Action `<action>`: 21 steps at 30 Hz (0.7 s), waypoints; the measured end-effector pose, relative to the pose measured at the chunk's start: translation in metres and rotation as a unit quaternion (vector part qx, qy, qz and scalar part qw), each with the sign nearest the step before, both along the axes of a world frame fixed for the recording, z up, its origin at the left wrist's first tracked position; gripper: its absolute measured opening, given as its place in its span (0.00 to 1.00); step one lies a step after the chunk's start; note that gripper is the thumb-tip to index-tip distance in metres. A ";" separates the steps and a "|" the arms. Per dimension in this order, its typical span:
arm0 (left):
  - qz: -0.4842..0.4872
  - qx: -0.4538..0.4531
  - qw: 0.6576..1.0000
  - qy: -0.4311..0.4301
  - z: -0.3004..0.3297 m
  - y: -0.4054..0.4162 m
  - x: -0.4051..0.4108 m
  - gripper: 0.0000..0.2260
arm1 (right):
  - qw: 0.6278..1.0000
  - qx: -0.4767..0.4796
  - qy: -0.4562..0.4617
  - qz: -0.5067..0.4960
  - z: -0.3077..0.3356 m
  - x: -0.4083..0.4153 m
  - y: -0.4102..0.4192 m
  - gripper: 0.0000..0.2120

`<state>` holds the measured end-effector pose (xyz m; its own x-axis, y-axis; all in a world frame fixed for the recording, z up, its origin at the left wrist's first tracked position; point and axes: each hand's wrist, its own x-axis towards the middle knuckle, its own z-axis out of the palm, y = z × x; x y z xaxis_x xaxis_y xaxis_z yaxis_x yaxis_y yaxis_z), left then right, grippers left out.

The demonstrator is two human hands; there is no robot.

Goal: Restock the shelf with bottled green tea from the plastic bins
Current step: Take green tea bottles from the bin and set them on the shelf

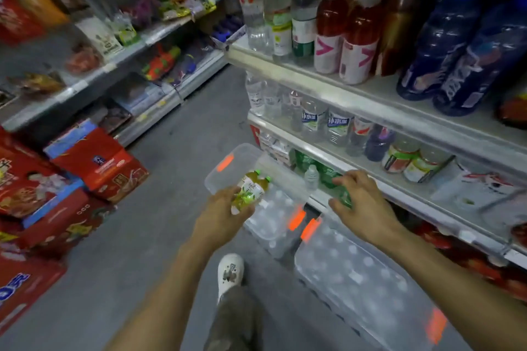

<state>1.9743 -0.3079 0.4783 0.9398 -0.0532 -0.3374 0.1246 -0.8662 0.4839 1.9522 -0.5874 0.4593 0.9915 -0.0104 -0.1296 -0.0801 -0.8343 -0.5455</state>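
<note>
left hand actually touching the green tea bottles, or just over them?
Touching. The head view shows the left hand with its fingers curled round the green tea bottles, thumb across the label, held above the plastic bin.

Left hand (225,215) grips tea bottles (251,189); right hand (360,198) holds green bottle (343,196).

bins (288,225): clear glossy plastic | shelf (336,77): smooth metal | floor (176,134): matt grey

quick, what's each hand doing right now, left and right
Left hand: grips two green tea bottles over the plastic bin.
Right hand: fingers curled on a green bottle at the shelf edge.
</note>
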 end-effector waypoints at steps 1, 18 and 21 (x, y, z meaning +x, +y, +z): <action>-0.002 -0.008 1.000 0.016 -0.018 0.013 0.023 0.23 | 1.000 0.007 0.014 -0.009 -0.015 0.018 0.016 0.20; 0.016 -0.039 0.966 0.253 -0.424 0.132 0.311 0.38 | 0.840 0.268 0.354 -0.311 -0.377 0.230 0.243 0.28; 0.028 -0.047 0.965 0.255 -0.466 0.125 0.327 0.37 | 0.807 0.289 0.376 -0.352 -0.436 0.256 0.266 0.26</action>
<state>2.3015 -0.1827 0.0123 0.6545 -0.0603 -0.7537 0.4126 -0.8069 0.4228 2.2086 -0.3217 0.0229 0.4061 -0.2589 -0.8764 -0.9124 -0.0620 -0.4045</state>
